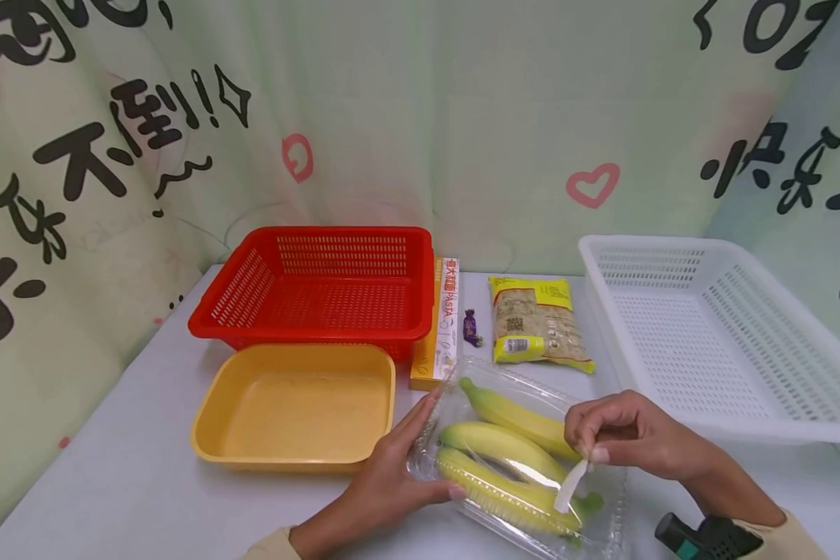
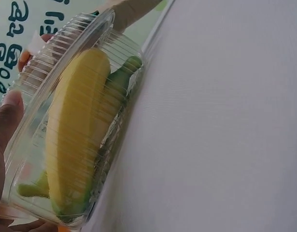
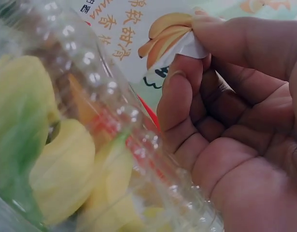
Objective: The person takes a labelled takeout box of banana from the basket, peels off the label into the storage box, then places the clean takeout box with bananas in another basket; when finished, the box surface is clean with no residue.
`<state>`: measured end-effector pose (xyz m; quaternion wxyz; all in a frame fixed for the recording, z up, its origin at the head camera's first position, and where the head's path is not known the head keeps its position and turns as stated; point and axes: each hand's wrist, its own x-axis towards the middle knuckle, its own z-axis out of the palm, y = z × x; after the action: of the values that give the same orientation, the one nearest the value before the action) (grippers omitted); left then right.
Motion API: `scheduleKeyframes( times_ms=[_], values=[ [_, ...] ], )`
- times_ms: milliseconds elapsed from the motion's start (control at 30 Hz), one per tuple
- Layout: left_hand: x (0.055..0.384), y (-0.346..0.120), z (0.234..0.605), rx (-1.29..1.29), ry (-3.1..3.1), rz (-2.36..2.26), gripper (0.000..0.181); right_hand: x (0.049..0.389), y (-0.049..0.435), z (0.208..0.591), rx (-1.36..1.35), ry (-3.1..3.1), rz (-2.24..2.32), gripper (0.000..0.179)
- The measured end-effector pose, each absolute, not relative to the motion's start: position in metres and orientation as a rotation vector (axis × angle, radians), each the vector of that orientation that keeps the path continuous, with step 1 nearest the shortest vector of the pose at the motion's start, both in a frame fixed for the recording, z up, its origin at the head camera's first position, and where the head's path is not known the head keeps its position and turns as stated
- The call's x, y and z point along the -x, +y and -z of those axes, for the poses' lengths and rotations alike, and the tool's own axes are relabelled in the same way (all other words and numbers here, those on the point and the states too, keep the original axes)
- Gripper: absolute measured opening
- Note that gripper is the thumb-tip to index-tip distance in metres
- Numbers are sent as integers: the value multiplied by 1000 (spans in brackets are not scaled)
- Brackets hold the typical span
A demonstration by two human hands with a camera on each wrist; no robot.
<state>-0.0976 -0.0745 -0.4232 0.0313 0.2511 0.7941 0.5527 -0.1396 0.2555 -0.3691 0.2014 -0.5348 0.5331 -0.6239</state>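
Observation:
A clear plastic clamshell box [image 1: 612, 521] with several yellow bananas [image 1: 493, 445] inside lies at the front of the table. My left hand [image 1: 395, 478] grips its left side, thumb over the lid's edge and fingers along the far side. In the left wrist view, bananas [image 2: 76, 130] with green ends show through the ribbed wall. Above the box's right part, my right hand [image 1: 640, 435] pinches a white label [image 1: 570, 486] between thumb and fingers. The right wrist view shows that label [image 3: 124, 43] printed with a banana picture and characters, held off the lid by one corner.
Behind the left hand sit a yellow tray [image 1: 294, 459] and a red basket [image 1: 308, 334]. A pasta box [image 1: 449, 311], a purple-wrapped candy [image 1: 470, 328] and a yellow-and-clear food bag [image 1: 539, 323] lie behind the clamshell. A white basket [image 1: 609, 334] stands at right.

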Motion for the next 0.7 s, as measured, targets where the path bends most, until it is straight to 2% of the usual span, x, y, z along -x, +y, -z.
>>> scheduleKeyframes(
  times_ms=[167,333,467,700],
  values=[
    [97,-74,424,-782,2446,-1711,106,140,265,370,1453,1389,1884,32],
    [97,-74,425,-778,2451,-1722,105,136,282,381,1332,1494,2003,38],
    [96,-72,426,-749,2439,-1741,105,132,284,376,1209,1602,1985,43],
    [95,-72,425,-729,2434,-1741,104,126,279,365,982,1738,1956,40]
  ],
)
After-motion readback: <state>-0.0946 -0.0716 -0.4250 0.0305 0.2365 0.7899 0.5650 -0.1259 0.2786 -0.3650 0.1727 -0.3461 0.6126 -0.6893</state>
